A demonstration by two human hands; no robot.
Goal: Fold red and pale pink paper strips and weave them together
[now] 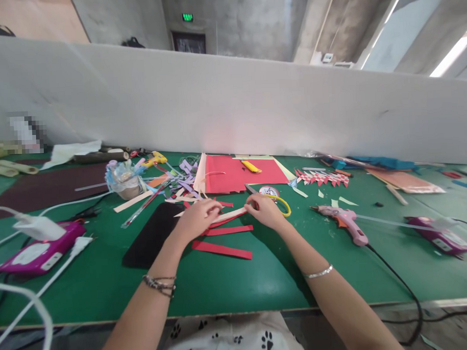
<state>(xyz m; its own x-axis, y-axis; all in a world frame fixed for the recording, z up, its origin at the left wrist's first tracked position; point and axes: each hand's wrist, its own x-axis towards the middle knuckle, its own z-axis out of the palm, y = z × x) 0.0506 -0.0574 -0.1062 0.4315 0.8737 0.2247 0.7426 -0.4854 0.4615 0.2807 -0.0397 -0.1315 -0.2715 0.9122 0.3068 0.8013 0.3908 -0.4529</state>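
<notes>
Between my two hands stretches a pale paper strip (232, 215), with a red strip along its lower edge. My left hand (198, 217) pinches its left part, fingers closed. The right end sits between the closed fingertips of my right hand (264, 210). Below them, two red paper strips (223, 250) lie on the green table. A black flat tablet-like thing (153, 236) is under and left of my left hand. Scissors with yellow handles (286, 206) lie just beyond my right hand, partly hidden by it, beside a round roll of tape (270, 192).
Red paper sheets (226, 175) with a yellow cutter (251, 166) lie at the back. A pink glue gun (346, 222) and a woven red-and-white strip (321, 177) are on the right. Purple power strips (44, 248) with cables stand at both sides. A white partition (231, 103) closes the far edge.
</notes>
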